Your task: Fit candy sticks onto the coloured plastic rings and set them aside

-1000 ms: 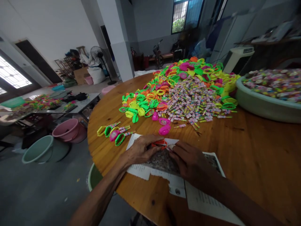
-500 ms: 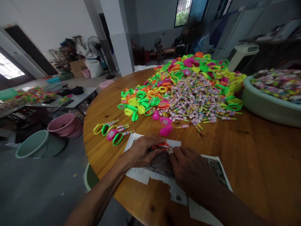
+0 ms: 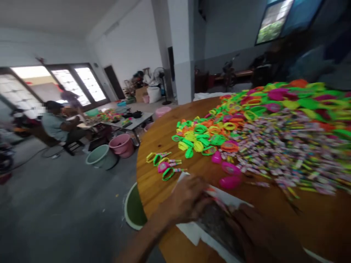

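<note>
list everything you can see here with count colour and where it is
Round table: one, brown, foreground
Watch-like bands: uncountable, mixed brights, heaped on table
Wrapped sticks: uncountable, mostly pink-white, piled beside bands
Loose bands: three, pink, left of sticks
Bands with sticks: about five, yellow, green, pink, table's left
Paper: count unclear, white, table's near side
Buckets: two, pink and green, floor at left
Tub: one, green, below table's edge
Side table: one, grey, behind buckets
Fan: one, greyish, background
Windows: several, bright, left and upper right
Other people: two, one light top, far left
Left hand: one, blurred, over paper
Right hand: one, blurred, to its right
</note>
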`<state>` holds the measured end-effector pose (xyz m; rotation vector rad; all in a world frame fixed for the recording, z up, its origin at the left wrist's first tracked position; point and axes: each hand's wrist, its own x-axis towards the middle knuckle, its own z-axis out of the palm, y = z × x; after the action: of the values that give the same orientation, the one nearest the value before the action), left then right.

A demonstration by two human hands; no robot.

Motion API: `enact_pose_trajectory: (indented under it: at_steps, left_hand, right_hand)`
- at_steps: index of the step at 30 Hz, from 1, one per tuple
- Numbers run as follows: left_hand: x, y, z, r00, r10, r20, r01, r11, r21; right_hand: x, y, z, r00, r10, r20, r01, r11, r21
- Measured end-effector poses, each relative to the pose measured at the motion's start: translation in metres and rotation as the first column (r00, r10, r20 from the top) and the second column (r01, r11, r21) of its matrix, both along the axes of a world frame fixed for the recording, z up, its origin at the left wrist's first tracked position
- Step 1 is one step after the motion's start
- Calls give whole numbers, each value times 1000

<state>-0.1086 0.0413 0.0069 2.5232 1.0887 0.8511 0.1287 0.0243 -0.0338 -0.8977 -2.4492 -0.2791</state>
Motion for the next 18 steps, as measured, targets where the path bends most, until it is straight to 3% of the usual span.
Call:
enact_pose_trajectory:
  at_steps: [2, 4, 10, 15, 18]
  left_hand:
    - [-21, -9, 0, 985, 171, 19, -172, 985, 26]
    - [-46, -9, -4, 958, 286, -4, -285, 956, 64]
    - [-97, 14, -21, 875, 464, -143, -394, 850, 349]
    - [-94, 24, -15, 840, 527, -130, -438, 800, 410]
    - [-63, 28, -4, 912, 406, -50, -372, 875, 310]
  right_hand:
    - [2, 3, 13, 994, -108, 15, 109, 981, -159]
    - [5, 12, 24, 963, -256, 85, 270, 928, -258]
    - [11, 48, 31, 861, -461, 214, 507, 805, -308]
    - [7, 54, 37, 824, -513, 238, 566, 759, -323]
    - [13, 54, 41, 784, -546, 294, 619, 715, -324]
